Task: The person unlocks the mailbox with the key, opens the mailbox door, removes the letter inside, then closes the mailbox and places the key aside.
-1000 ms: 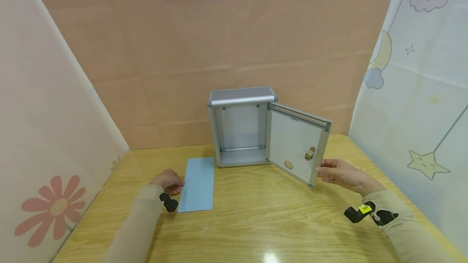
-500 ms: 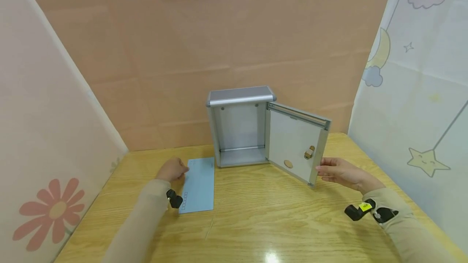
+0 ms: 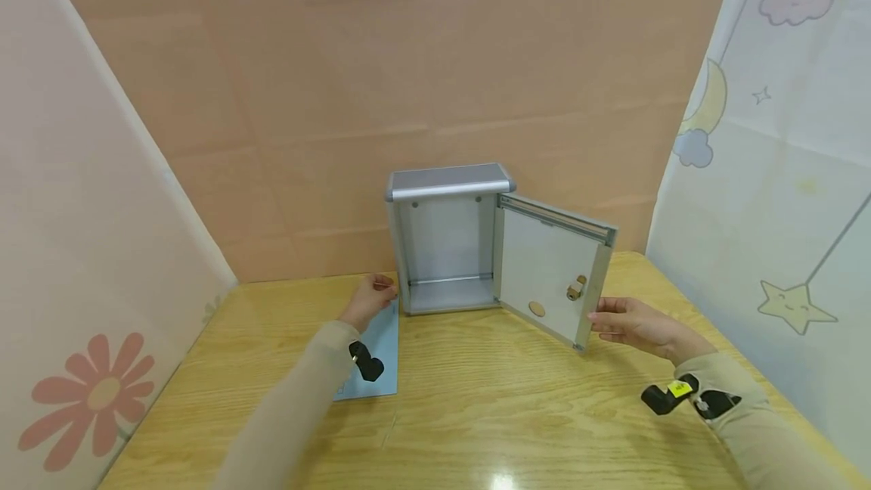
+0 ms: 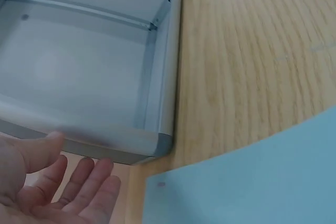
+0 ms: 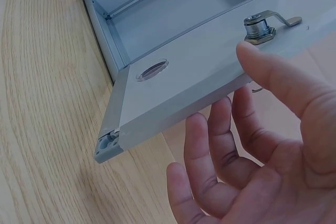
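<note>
A grey metal mailbox (image 3: 449, 178) stands upright at the back of the table, its door (image 3: 547, 255) swung out to the right. With thumb on the inner face and fingers behind, my right hand (image 3: 643, 327) pinches the door's free edge. In the right wrist view the thumb lies near the cam lock (image 5: 259, 29). My left hand (image 3: 370, 301) is at the mailbox's left side wall, fingers loosely bent and thumb close to that wall in the left wrist view. Beneath the left wrist a light blue envelope (image 3: 385, 339) lies flat, partly covered by hand and sleeve.
The wooden table (image 3: 476, 414) carries the mailbox and envelope. Behind it hangs an orange-brown backdrop (image 3: 327, 97), with printed white panels on both sides. An oval hole (image 5: 152, 70) pierces the door's lower part.
My left hand has moved from the envelope's left edge forward and right, up to the mailbox's left side. The envelope has stayed nearly in place. My right hand still holds the door.
</note>
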Tool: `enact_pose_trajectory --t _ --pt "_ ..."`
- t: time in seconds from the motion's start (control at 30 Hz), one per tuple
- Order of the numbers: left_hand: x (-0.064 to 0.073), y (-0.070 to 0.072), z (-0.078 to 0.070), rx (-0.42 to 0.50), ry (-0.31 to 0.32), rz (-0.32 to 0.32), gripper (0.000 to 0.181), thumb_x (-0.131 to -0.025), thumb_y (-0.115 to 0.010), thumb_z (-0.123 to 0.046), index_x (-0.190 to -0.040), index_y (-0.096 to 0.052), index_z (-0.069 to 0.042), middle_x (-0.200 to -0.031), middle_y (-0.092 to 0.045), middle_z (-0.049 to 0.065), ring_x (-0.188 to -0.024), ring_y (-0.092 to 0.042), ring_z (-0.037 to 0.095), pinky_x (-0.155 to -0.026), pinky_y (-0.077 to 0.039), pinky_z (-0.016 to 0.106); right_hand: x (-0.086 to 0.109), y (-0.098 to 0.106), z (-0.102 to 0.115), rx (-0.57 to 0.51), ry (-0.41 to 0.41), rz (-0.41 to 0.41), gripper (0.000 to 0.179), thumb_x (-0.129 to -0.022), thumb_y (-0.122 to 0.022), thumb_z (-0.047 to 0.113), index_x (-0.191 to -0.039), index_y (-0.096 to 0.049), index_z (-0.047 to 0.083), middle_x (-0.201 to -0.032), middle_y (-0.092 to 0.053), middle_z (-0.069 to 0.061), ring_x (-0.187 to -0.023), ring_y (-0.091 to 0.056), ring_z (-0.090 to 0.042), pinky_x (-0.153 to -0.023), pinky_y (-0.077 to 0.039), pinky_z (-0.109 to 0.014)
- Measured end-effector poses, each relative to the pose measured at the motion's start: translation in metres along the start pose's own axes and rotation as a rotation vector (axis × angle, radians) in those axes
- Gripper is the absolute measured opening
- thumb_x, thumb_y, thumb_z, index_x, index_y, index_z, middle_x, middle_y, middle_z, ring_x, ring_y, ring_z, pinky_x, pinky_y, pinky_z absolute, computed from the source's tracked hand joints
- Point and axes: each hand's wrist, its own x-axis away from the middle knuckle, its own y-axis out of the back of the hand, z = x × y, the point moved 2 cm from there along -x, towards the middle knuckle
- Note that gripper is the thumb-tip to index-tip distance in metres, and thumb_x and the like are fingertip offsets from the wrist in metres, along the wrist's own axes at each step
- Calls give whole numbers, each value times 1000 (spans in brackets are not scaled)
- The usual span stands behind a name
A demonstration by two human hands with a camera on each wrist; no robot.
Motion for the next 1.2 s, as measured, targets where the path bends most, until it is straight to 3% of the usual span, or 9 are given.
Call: enact_pose_trajectory --t 0.13,0.37,0.57,0.77,1.07,1.2 --pt "0 -5 2 -14 12 -9 28 -97 -57 -7 -119 -50 7 -111 -58 20 -107 -61 33 -96 -49 45 1 -2 -1 6 7 10 14 -102 -48 14 -115 -49 9 -110 -57 4 -103 -59 -9 -92 -50 -27" --pt "3 -11 -2 -117 -7 -23 24 -95 -61 -10 -114 -56 5 -105 -62 17 -97 -64 28 -83 -54 36 2 -2 -1 3 14 10 20 -103 -47 14 -121 -47 5 -112 -58 4 -104 -59 -8 -92 -50 -26" --pt "1 -12 -2 -138 -11 -35 22 -95 -62 -9 -111 -57 5 -100 -63 15 -101 -62 38 -81 -54 37 2 -1 -2 -1 16 19 20 -103 -47 15 -120 -47 6 -113 -57 5 -105 -59 -7 -93 -50 -27" --pt "1 -12 -3 -138 -1 -44 23 -94 -63 -11 -112 -57 4 -99 -63 15 -104 -61 40 -85 -53 40 1 -3 -1 5 27 47 24 -102 -48 14 -124 -47 6 -116 -59 7 -107 -59 -6 -94 -49 -25" --pt "3 -13 -4 -132 7 -52 24 -95 -63 -12 -112 -58 4 -99 -62 15 -101 -61 39 -82 -54 39 0 -25 1 48 51 100 54 -101 -49 13 -141 -28 -16 -121 -59 4 -110 -59 -7 -94 -49 -28" --pt "3 -14 -4 -115 14 -55 24 -95 -63 -12 -112 -57 4 -100 -62 15 -103 -61 38 -88 -52 44 -5 -42 6 129 71 106 55 -99 -53 14 -139 -31 -18 -118 -57 -1 -107 -57 -8 -90 -49 -30"
